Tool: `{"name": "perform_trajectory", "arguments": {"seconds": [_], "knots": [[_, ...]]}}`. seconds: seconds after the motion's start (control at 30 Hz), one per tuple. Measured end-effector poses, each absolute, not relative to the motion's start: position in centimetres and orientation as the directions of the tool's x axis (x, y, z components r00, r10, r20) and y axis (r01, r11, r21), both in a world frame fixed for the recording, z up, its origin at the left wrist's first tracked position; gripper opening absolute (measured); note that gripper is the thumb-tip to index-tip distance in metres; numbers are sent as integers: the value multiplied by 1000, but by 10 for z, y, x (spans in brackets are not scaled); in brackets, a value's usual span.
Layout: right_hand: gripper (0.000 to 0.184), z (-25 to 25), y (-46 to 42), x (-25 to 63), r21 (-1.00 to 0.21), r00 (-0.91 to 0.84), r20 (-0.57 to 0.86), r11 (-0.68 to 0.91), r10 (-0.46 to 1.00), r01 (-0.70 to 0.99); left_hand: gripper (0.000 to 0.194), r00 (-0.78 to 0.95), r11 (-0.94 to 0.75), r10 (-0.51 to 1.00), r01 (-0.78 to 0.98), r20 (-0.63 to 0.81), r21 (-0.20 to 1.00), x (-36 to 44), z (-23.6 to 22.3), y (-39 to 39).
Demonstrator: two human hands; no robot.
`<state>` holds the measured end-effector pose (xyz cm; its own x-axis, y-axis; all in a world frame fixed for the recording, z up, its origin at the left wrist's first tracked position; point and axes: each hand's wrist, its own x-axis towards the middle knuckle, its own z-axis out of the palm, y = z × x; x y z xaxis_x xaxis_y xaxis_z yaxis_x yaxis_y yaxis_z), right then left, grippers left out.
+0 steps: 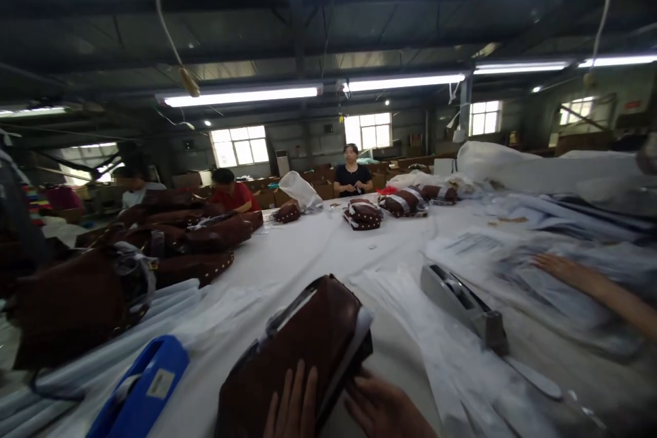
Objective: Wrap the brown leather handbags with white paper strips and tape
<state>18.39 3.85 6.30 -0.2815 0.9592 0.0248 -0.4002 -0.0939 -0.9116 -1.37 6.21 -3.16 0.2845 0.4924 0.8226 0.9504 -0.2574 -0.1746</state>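
A dark brown handbag (313,335) lies tilted on the white-covered table right before me, with pale wrapping along its right edge. My left hand (293,402) rests flat on the bag's near face, fingers stretched out. At the bag's lower right edge, my right hand (382,402) has its fingers bent in against the side; the fingertips are partly hidden there. To the left of the bag is a blue tape dispenser (146,383). A grey tape dispenser (465,308) stands on the right.
Brown bags (189,239) are piled at the left, with more bags (403,202) farther back. Clear plastic sheets (544,287) cover the right side, where a co-worker's hand (559,268) reaches in. Across the table stands a person (352,174); others work at the left.
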Motion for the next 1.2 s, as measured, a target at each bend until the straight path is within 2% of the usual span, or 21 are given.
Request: {"name": "perform_trajectory", "arguments": {"seconds": [0.07,0.1,0.17,0.2,0.27,0.33,0.43,0.5,0.57,0.63,0.73,0.83,0.97,1.1,1.2], "knots": [[44,73,32,181,-935,-264,56,-42,963,-353,78,289,-334,605,938,742,-93,-23,-3,47],[45,76,30,184,-967,-269,81,10,960,-254,80,266,-328,644,943,717,-55,-27,9,41],[42,75,29,204,-975,-235,186,209,954,74,82,240,-328,690,945,683,-2,-32,28,35],[40,71,30,219,-907,-229,264,322,937,272,82,231,-328,694,945,682,14,-34,34,34],[38,61,31,258,-638,-255,403,470,879,610,82,191,-309,704,950,684,52,-37,41,33],[37,47,33,299,-360,-274,443,450,853,817,81,132,-270,718,958,684,99,-39,45,32],[42,29,37,342,-100,-258,391,319,884,942,79,57,-219,733,963,678,155,-40,48,32],[35,19,41,354,-34,-277,330,304,903,952,78,40,-210,735,963,677,171,-40,48,31],[19,12,45,356,-42,-302,286,327,909,944,77,44,-219,736,960,676,177,-40,49,31],[13,10,51,353,-92,-307,282,344,909,934,77,50,-226,737,958,674,177,-39,49,30],[19,12,59,349,-213,-264,301,334,916,918,76,45,-214,741,962,670,171,-38,51,28],[22,20,65,345,-398,-130,314,255,940,881,76,28,-194,742,965,670,175,-38,54,27],[27,33,62,332,-624,24,383,240,923,744,77,10,-211,709,957,705,199,-48,46,34],[25,35,56,306,-744,-12,367,301,930,596,79,135,-356,636,925,760,134,-61,25,53],[25,35,48,281,-786,-68,339,322,938,527,80,107,-322,651,936,752,146,-61,25,53]]}}
